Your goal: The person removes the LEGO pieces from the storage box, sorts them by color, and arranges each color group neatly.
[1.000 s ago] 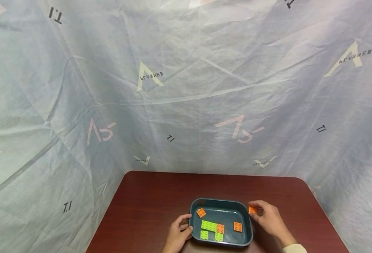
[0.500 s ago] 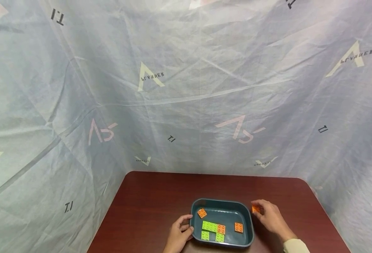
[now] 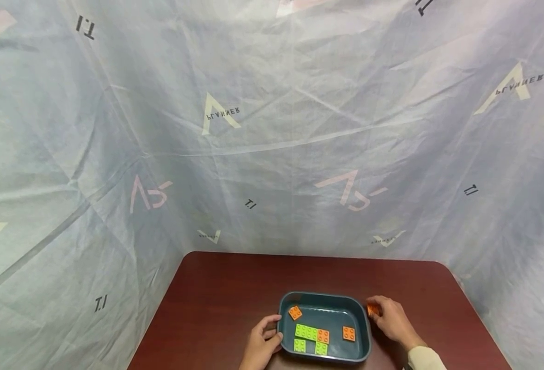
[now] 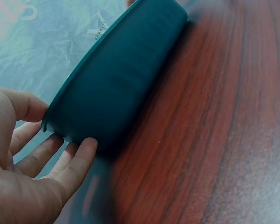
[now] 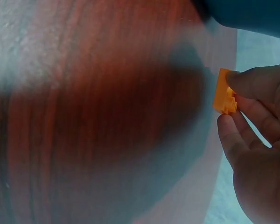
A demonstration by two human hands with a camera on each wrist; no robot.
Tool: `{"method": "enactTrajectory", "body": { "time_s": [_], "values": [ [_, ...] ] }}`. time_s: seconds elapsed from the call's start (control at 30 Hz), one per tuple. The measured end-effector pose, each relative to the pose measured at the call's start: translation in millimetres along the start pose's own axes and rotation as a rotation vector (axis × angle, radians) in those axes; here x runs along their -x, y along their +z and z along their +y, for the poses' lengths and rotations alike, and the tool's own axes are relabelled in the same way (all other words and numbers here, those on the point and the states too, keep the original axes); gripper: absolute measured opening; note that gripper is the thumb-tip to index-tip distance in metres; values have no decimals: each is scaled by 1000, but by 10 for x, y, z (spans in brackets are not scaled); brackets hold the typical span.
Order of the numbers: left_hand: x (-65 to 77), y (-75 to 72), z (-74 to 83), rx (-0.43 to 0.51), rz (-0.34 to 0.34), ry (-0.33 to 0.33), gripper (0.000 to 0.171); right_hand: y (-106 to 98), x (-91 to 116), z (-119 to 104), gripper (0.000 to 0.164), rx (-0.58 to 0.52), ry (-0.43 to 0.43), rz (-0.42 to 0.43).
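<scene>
Against a pale sheet, on a red table: tray lengthwise left to right, orange block just outside the right end.
Left end gripped by the left hand, fingers and thumb against the wall; block pinched in the right hand, the nearer, by the tray's far right corner. Studs toward the palm, clear only in the right wrist view; green blocks and other orange blocks inside, only in the head view.
</scene>
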State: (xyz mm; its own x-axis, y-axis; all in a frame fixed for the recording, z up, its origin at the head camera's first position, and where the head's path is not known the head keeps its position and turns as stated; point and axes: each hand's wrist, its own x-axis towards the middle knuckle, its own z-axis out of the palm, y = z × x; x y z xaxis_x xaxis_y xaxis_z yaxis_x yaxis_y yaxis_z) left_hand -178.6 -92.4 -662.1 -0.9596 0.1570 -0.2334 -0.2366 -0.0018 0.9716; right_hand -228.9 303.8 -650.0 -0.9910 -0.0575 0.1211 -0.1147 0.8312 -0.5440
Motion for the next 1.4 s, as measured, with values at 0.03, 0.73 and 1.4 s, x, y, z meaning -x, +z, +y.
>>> {"method": "enactTrajectory", "body": {
  "time_s": [0.03, 0.73, 1.4],
  "values": [
    [-4, -3, 4, -2, -2, 3, 45, 4, -8, 1, 35, 0, -1, 3],
    [-56, 9, -37, 13, -16, 11, 45, 55, 10, 66, 33, 6, -4, 59],
    [-34, 1, -54, 20, -12, 34, 46, -186, 15, -316, 39, -51, -8, 67]
  ]
}}
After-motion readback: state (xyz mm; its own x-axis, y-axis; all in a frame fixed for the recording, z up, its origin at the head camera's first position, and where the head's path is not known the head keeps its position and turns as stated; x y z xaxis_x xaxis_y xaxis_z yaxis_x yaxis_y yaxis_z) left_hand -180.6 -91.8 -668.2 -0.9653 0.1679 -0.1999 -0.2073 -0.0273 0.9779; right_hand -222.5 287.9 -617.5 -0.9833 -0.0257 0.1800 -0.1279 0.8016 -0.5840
